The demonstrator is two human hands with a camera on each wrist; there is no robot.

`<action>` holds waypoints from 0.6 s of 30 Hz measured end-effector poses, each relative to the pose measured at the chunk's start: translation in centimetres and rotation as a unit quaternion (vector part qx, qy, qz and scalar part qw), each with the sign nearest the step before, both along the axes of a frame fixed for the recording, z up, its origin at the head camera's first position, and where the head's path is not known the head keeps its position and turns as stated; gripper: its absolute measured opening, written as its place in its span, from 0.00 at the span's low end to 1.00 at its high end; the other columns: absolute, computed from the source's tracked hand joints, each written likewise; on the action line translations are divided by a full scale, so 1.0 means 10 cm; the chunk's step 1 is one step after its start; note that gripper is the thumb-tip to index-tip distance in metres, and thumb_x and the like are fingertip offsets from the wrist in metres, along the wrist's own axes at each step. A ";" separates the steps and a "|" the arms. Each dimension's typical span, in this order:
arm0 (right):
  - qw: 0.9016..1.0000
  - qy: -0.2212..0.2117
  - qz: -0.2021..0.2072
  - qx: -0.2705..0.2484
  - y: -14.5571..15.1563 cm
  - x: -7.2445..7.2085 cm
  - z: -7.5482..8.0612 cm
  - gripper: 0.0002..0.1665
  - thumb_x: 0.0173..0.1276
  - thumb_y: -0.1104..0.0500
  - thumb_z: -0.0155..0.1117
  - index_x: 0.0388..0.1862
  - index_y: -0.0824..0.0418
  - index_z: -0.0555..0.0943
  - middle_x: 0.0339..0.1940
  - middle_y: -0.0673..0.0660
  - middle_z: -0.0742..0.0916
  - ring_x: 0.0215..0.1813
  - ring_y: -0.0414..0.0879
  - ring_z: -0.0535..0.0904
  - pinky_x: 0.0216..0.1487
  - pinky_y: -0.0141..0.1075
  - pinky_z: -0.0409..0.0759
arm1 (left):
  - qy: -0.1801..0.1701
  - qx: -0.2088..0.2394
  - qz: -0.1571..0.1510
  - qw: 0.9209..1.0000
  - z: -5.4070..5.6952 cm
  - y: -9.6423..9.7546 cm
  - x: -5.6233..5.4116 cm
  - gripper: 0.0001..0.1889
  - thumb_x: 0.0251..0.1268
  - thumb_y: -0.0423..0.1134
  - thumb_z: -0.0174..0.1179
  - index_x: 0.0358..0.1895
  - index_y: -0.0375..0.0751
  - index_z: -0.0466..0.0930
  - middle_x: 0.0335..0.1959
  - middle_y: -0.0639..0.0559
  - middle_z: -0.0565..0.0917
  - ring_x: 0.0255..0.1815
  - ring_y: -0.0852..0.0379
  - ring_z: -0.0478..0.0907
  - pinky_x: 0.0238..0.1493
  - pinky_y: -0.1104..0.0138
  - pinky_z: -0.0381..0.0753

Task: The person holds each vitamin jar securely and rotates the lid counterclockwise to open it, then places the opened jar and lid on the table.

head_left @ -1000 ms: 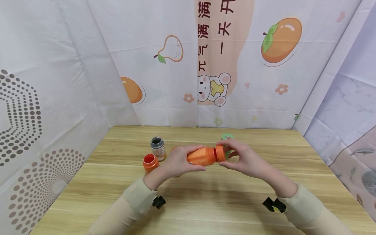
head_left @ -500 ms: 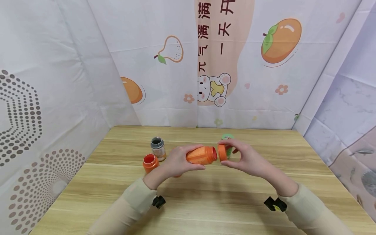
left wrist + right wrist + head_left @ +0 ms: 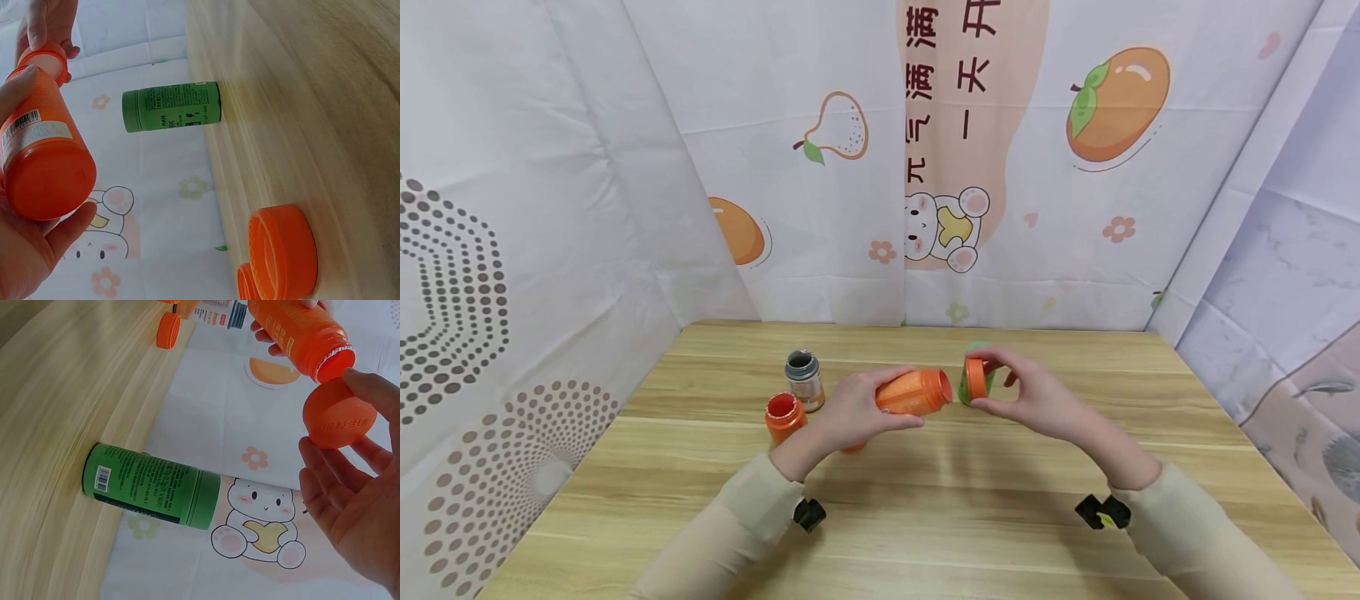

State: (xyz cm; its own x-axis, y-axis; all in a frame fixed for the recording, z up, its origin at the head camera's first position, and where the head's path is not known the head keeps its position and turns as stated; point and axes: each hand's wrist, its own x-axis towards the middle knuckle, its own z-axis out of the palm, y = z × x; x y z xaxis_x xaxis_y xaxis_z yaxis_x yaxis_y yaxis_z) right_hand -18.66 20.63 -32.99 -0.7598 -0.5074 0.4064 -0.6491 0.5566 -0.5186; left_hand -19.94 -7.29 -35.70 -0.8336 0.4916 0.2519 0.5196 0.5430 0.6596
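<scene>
My left hand (image 3: 853, 408) grips an orange bottle (image 3: 913, 392) above the table, tilted on its side with its uncapped mouth facing right. Its base and barcode label (image 3: 37, 134) show in the left wrist view. An orange screw cap (image 3: 976, 378) is pinched between the thumb and fingers of my right hand (image 3: 1033, 396), a short gap from the bottle's mouth. Raised lettering marks the cap's top in the right wrist view. Behind the right hand a green canister (image 3: 156, 487) with its lid on stands upright, partly hidden in the head view.
On the left of the wooden table (image 3: 925, 533) stand an uncapped grey bottle (image 3: 806, 382) and another uncapped orange bottle (image 3: 784, 415), partly behind the left forearm. A loose orange cap (image 3: 284, 253) lies near the left hand. A printed white curtain (image 3: 820, 217) closes off the back.
The orange cap has come off the bottle's mouth and moved right and slightly up with my right hand. The left hand keeps its hold on the bottle, nearly in place.
</scene>
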 end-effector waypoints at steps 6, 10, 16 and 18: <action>0.999 -0.033 0.005 -0.023 0.04 -0.06 -0.03 0.35 0.54 0.66 0.77 0.60 0.64 0.73 0.51 0.55 0.83 0.48 0.49 0.79 0.46 0.41 0.80 | -0.018 0.014 0.006 1.000 -0.02 0.00 -0.03 0.37 0.48 0.54 0.75 0.65 0.52 0.75 0.44 0.57 0.82 0.36 0.58 0.76 0.37 0.62 0.76; 0.997 -0.056 0.016 -0.043 0.06 -0.12 -0.05 0.35 0.54 0.68 0.76 0.60 0.67 0.71 0.53 0.59 0.81 0.50 0.51 0.80 0.51 0.44 0.79 | -0.022 0.024 0.011 0.999 -0.03 0.00 -0.04 0.36 0.50 0.53 0.75 0.65 0.50 0.74 0.44 0.56 0.82 0.36 0.57 0.75 0.37 0.62 0.76; 0.996 -0.068 0.016 -0.050 0.06 -0.16 -0.08 0.35 0.55 0.69 0.75 0.61 0.68 0.71 0.53 0.61 0.81 0.53 0.56 0.80 0.53 0.45 0.78 | -0.017 0.032 0.022 0.999 -0.06 -0.01 -0.06 0.35 0.50 0.51 0.74 0.65 0.50 0.74 0.42 0.56 0.81 0.35 0.57 0.75 0.35 0.62 0.75; 0.996 -0.070 0.012 -0.048 0.05 -0.18 -0.10 0.35 0.55 0.68 0.75 0.61 0.69 0.72 0.52 0.62 0.81 0.53 0.56 0.80 0.53 0.44 0.78 | -0.016 0.038 0.024 0.999 -0.07 -0.02 -0.06 0.35 0.51 0.51 0.74 0.64 0.50 0.75 0.41 0.56 0.81 0.35 0.56 0.75 0.34 0.61 0.75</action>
